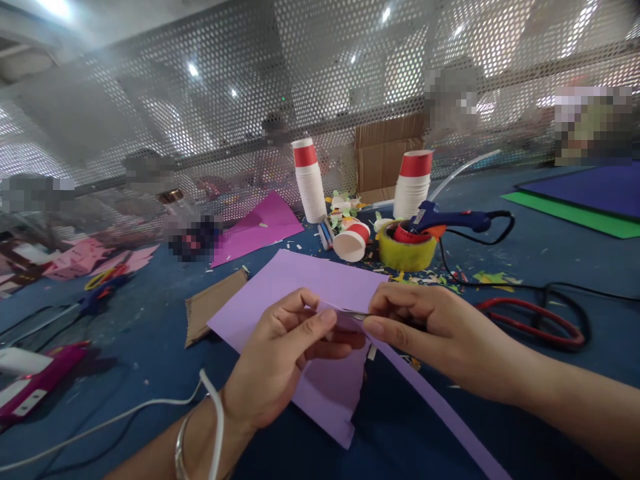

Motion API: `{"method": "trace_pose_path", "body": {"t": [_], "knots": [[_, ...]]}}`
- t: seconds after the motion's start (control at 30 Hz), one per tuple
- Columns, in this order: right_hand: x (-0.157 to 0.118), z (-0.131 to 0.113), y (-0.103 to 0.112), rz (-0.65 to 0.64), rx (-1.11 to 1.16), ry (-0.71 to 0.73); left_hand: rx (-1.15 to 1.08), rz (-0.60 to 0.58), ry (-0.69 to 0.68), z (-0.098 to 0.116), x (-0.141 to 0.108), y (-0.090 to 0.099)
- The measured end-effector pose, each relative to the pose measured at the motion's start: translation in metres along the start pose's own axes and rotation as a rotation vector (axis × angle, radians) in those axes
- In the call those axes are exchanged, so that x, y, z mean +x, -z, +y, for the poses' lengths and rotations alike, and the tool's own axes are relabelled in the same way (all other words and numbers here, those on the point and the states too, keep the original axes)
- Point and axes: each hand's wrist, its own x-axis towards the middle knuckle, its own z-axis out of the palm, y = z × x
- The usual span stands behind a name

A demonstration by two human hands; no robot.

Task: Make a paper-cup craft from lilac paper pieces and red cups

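In the head view my left hand (295,353) is closed, pinching the end of a lilac paper strip (430,393) between thumb and fingers. My right hand (430,327) is closed too, gripping a slim pointed metal tool (354,313) whose rear part is hidden by the fingers. The tool's tip touches or nearly touches the strip by my left fingertips. From between my hands the strip runs down to the lower right. Under my hands lies a sheet of lilac paper (300,273) with an uneven right edge.
Behind are two stacks of paper cups (310,187) and a tipped cup (351,241). A blue glue gun (450,219) rests on a yellow tape roll (407,252), its black cord trailing right. Cardboard (215,303) lies left; a power strip (43,387) and white cable are lower left.
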Motion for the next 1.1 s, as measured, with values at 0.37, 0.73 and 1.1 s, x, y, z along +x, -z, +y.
{"method": "trace_pose_path", "body": {"t": [0.37,0.73,1.1], "knots": [[0.0006,-0.0016,0.0003,0.004,0.011,0.002,-0.012,-0.018,-0.028,-0.0046,-0.0002,-0.0032],[-0.0006,0.0008,0.0000,0.010,-0.002,0.007,-0.005,-0.017,-0.041,-0.0075,-0.0004,-0.0018],[0.0000,0.0003,0.0006,0.002,-0.017,0.002,-0.026,-0.029,-0.003,-0.0081,0.0014,-0.0019]]}}
